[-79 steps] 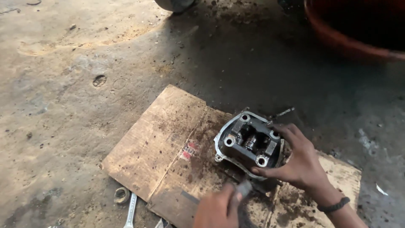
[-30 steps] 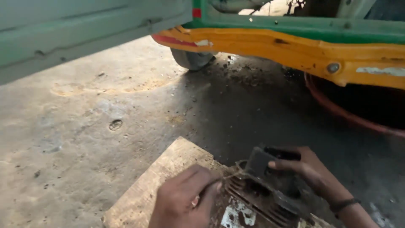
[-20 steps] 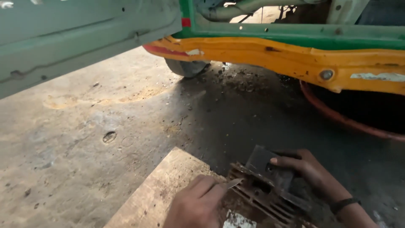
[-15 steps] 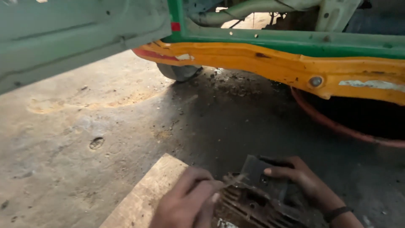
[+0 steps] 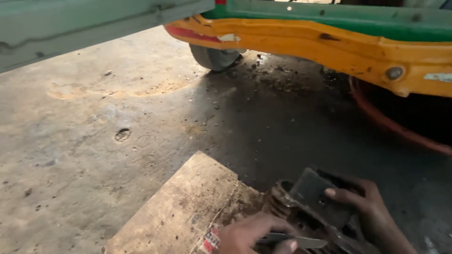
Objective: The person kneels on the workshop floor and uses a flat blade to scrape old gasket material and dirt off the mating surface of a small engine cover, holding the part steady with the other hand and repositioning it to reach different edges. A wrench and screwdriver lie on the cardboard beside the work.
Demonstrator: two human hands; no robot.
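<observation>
A grimy finned metal engine part [image 5: 306, 202] lies tipped on its side on a piece of cardboard [image 5: 188, 211] at the bottom of the view. My right hand [image 5: 365, 211] grips its far upper edge, thumb pressed on its flat dark face. My left hand [image 5: 249, 235] is low at the frame's bottom edge, closed around a thin flat metal tool [image 5: 301, 242] whose blade points right against the part's lower side. Both wrists run out of the frame.
Stained concrete floor [image 5: 94, 131] spreads to the left, with a small round pit [image 5: 123, 135]. A yellow and green vehicle body [image 5: 329, 37] hangs across the top, a small wheel [image 5: 214, 56] under it. A red curved rim [image 5: 391, 124] sits at right.
The part was lying face up; it is now tipped on its side. The view has lifted toward the vehicle, then dropped slightly. My left hand stays at the part with the tool.
</observation>
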